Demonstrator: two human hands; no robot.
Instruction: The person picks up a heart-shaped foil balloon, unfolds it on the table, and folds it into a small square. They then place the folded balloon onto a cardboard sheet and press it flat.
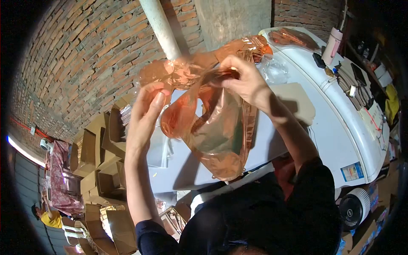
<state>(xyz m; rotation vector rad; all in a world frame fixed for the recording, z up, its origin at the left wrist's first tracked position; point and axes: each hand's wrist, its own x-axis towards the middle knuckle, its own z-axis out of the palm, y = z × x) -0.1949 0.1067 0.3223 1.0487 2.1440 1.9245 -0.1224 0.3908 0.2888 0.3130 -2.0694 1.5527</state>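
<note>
Both my hands are up in front of the camera, above the near edge of the white table (340, 127), on one copper foil bag (216, 131). My left hand (146, 114) is pinched on its left edge, thumb over fingers. My right hand (244, 80) is clamped on the crumpled top. The bag's long axis hangs down, bottom free. Right fingertips are hidden in the foil. More foil (293, 36) lies at the far edge, blurred.
</note>
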